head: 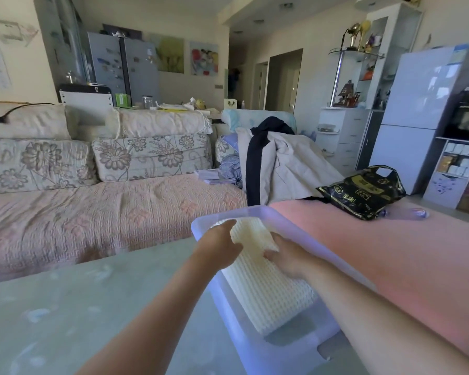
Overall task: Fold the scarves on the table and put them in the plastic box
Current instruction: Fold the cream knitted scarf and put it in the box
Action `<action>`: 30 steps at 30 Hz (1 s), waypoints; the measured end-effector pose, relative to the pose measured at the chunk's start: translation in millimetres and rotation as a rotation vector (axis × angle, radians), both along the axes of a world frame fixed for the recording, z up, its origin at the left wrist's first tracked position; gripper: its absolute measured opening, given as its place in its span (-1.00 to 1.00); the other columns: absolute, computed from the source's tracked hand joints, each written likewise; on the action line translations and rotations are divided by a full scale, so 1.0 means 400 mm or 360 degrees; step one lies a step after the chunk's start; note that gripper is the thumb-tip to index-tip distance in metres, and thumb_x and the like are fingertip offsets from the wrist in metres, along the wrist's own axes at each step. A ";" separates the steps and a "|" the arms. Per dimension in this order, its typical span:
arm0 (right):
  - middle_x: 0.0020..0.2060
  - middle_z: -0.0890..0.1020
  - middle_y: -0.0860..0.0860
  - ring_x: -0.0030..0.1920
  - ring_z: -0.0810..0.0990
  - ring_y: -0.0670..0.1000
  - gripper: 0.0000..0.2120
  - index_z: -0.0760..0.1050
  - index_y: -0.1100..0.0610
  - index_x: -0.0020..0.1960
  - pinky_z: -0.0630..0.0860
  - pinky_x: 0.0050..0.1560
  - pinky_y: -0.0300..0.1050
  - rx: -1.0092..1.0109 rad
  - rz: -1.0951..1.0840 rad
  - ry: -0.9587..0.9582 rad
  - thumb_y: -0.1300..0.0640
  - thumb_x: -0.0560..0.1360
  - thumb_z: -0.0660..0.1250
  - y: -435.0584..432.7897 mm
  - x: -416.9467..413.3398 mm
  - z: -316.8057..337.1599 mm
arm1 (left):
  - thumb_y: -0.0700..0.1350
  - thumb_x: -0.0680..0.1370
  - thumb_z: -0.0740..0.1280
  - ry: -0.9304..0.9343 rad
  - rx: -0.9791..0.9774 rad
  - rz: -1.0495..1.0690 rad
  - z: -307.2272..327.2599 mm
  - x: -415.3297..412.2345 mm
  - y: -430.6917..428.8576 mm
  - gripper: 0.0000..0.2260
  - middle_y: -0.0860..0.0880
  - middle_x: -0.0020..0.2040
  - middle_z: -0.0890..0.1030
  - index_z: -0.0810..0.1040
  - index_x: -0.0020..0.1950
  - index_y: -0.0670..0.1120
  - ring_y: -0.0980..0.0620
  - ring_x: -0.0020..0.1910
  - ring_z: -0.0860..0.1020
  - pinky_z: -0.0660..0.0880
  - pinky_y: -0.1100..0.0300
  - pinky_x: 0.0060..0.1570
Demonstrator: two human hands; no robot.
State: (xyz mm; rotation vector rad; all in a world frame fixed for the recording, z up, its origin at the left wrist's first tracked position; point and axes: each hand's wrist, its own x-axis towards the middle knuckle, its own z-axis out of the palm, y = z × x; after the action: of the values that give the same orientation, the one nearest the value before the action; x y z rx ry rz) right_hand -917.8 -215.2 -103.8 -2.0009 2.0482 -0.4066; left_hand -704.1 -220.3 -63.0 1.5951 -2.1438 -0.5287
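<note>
In the plastic box at the table's right side, the folded white waffle-knit scarf already lies inside, so the step in hand looks like the placing itself, close to its end. Both hands are at the scarf's far end. The left hand has its fingers curled round the left edge. The right hand grips the right edge with bent fingers, their tips hidden under the cloth. That end seems a little raised off the box floor, though I cannot be sure.

The scarf's long axis runs along the box's length, from the near end by the person away and slightly to the left, its short edges facing the box's 2 end walls.

The next move probably calls for lowering the far end flat, loosening both grips without dragging the folds open, and lifting the hands clear of the rim
</note>
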 end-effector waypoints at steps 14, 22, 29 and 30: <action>0.63 -0.11 0.04 0.61 -0.03 0.14 -0.46 -0.19 -0.13 0.63 -0.04 0.58 0.12 0.0670 0.0337 0.0603 -0.10 0.69 -0.12 -0.046 0.090 -0.055 | 0.03 0.62 0.12 0.0031 -0.0053 0.0187 -0.076 0.036 -0.030 -0.48 -0.24 0.59 -0.12 0.14 0.57 -0.02 -0.17 0.56 -0.23 -0.19 0.01 0.50; 0.63 -0.08 0.04 0.61 -0.03 0.12 -0.39 -0.15 -0.16 0.62 0.03 0.54 0.19 0.0304 0.0469 0.0742 0.06 0.64 -0.01 -0.030 0.141 -0.017 | 0.03 0.63 0.06 -0.0002 -0.0043 0.0206 -0.080 0.033 -0.026 -0.49 -0.22 0.59 -0.14 0.11 0.58 0.00 -0.14 0.56 -0.25 -0.22 0.04 0.51; 0.61 -0.14 -0.19 0.61 0.02 0.03 -0.32 -0.28 -0.30 0.55 0.11 0.52 0.24 0.0649 0.0509 0.0427 -0.34 0.55 -0.01 -0.120 0.204 -0.068 | 0.02 0.62 0.05 0.0007 -0.0059 0.0210 -0.089 0.034 -0.035 -0.50 -0.21 0.59 -0.14 0.14 0.57 0.00 -0.09 0.56 -0.26 -0.24 0.08 0.50; 0.60 -0.18 -0.22 0.61 -0.05 0.02 -0.30 -0.29 -0.33 0.53 0.05 0.52 0.26 0.0695 0.0508 0.0436 -0.38 0.51 -0.02 -0.131 0.204 -0.076 | 0.02 0.62 0.06 0.0005 -0.0063 0.0209 -0.090 0.034 -0.036 -0.50 -0.21 0.60 -0.13 0.15 0.57 0.00 -0.08 0.57 -0.26 -0.25 0.09 0.50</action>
State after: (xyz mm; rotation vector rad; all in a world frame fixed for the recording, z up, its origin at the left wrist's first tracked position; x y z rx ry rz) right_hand -836.0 -267.6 -134.2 -2.1251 1.7100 0.3648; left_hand -690.6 -234.7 -98.9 1.6973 -2.0174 -0.4441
